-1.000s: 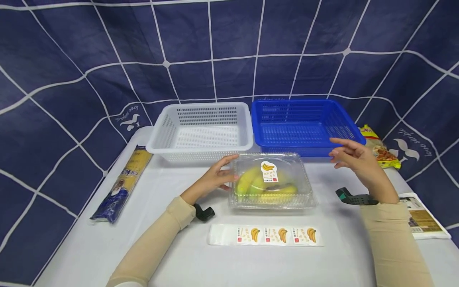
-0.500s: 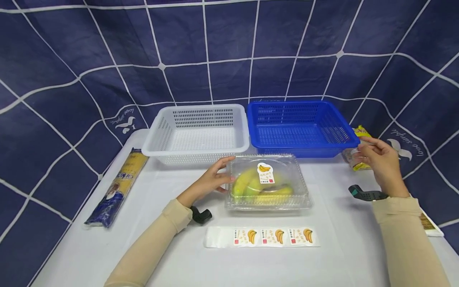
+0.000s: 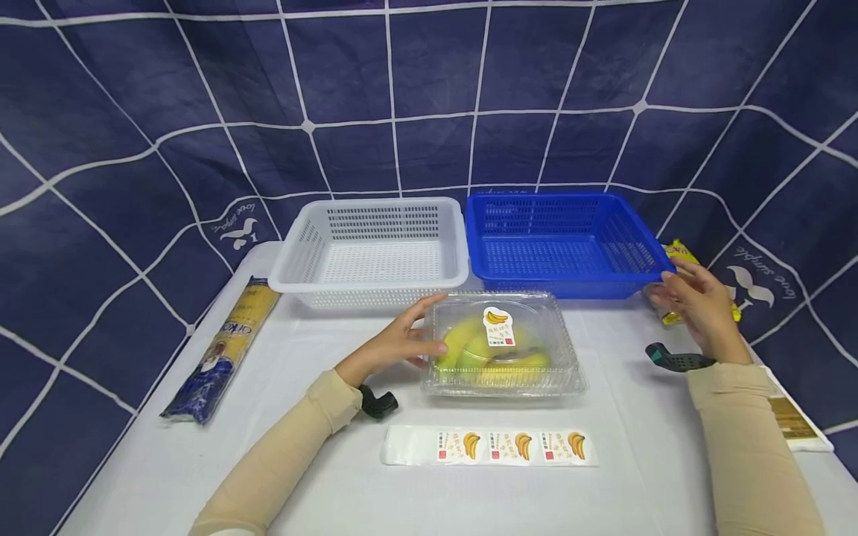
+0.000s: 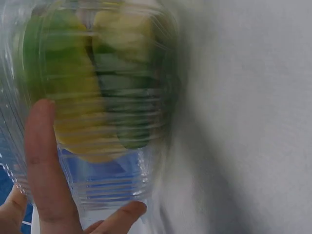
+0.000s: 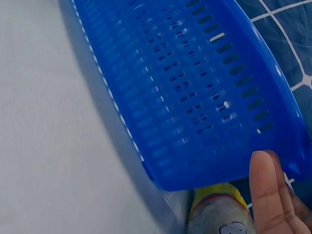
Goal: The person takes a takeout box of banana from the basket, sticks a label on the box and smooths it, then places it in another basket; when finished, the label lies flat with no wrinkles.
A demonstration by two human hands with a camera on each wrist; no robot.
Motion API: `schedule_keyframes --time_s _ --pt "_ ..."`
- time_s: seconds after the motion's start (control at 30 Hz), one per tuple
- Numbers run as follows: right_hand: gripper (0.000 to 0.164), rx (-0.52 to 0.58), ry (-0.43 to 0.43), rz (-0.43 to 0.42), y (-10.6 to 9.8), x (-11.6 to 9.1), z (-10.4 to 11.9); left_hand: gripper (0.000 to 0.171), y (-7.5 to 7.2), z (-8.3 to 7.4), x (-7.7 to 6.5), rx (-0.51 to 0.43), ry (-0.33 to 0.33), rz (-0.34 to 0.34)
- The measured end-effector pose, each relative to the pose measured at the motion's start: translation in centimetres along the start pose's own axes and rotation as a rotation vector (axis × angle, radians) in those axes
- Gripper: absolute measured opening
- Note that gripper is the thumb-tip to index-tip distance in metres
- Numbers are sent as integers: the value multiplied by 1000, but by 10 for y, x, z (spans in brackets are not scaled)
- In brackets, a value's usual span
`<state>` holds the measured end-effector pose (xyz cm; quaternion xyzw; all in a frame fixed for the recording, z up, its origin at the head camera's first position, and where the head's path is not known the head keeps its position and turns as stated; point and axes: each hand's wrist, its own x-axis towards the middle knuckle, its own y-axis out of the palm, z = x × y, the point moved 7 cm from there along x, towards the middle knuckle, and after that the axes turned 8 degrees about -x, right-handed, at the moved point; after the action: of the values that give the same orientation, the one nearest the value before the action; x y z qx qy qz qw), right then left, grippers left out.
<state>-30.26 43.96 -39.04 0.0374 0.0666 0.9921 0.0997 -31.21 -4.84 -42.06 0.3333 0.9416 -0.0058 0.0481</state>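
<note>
A clear plastic clamshell box (image 3: 559, 327) of bananas (image 3: 516, 368) stands mid-table, a banana sticker (image 3: 499, 327) on its lid. My left hand (image 3: 395, 342) rests against the box's left side with spread fingers; in the left wrist view its fingers (image 4: 46, 161) touch the ribbed clear wall. To the right, my right hand (image 3: 704, 309) touches the front right corner of the blue basket (image 3: 570, 286). The right wrist view shows its thumb (image 5: 265, 190) straight against that corner, the other fingers partly hidden behind. A strip of banana stickers (image 3: 492, 447) lies in front of the box.
A white basket (image 3: 369, 286) stands left of the blue one. A pasta packet (image 3: 224, 350) lies at the left edge. Behind my right hand is a yellow snack bag (image 3: 677, 249), partly hidden. A flat brown-and-white pack (image 3: 794, 420) lies at the right edge, beneath a grid-patterned curtain (image 3: 429, 82).
My right hand has moved right from above the blue basket's front area to its right corner, and its fingers have straightened somewhat since. My left hand has stayed at the box.
</note>
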Motion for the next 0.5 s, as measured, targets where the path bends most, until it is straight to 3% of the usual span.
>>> schedule_keyframes --time_s 0.17,0.5 --pt "27 111 22 8 4 0 -6 87 1 0 1 7 -10 -4" --pt "32 144 66 -20 7 2 -11 77 1 -2 1 17 -25 -30"
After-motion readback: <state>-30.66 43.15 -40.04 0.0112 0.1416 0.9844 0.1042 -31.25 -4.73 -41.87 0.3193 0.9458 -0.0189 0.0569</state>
